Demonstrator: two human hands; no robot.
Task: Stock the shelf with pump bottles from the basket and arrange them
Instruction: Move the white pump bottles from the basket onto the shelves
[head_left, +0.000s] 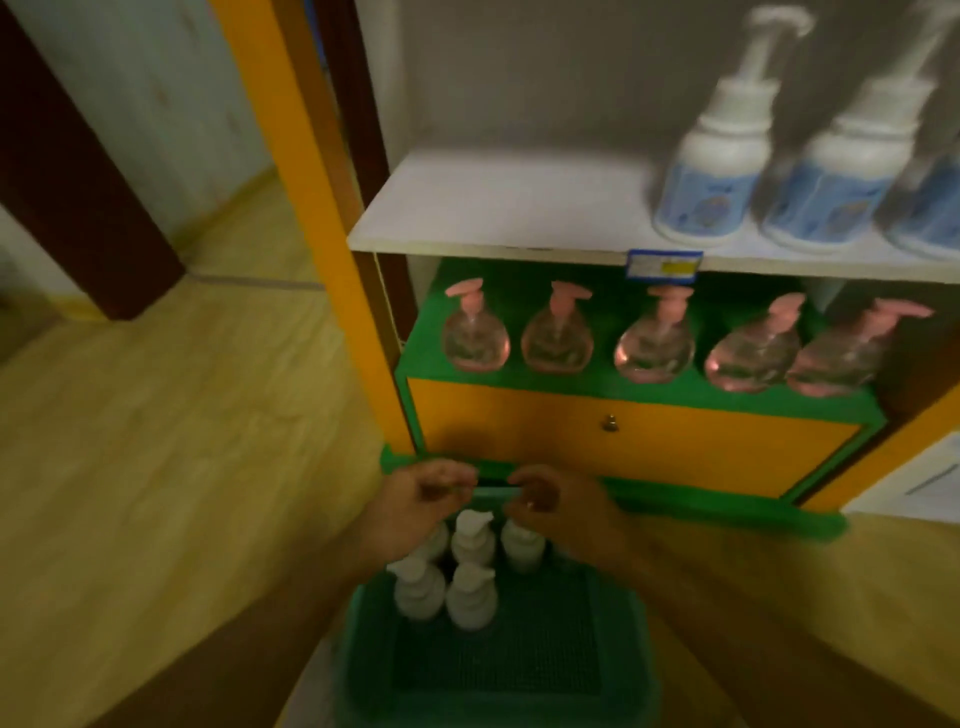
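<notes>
Both hands hover over the basket (363, 649); left hand (421, 493) and right hand (550, 499) loosely curled, holding nothing; grasp the white bottles (470, 540) by the body, lift straight; set beside shelf bottles (711, 171).

A green basket (363, 649) sat on the wooden floor (156, 467) before the shelf unit, five white pump bottles (470, 540) crowded at its far end. Both hands hovered above them — the left hand (421, 493) and right hand (550, 501) with fingers curled, though blur hid any grip. On the white shelf (493, 208) stood blue-labelled bottles (714, 171); below, five pink pump bottles (654, 338) lined a green ledge (519, 376).
</notes>
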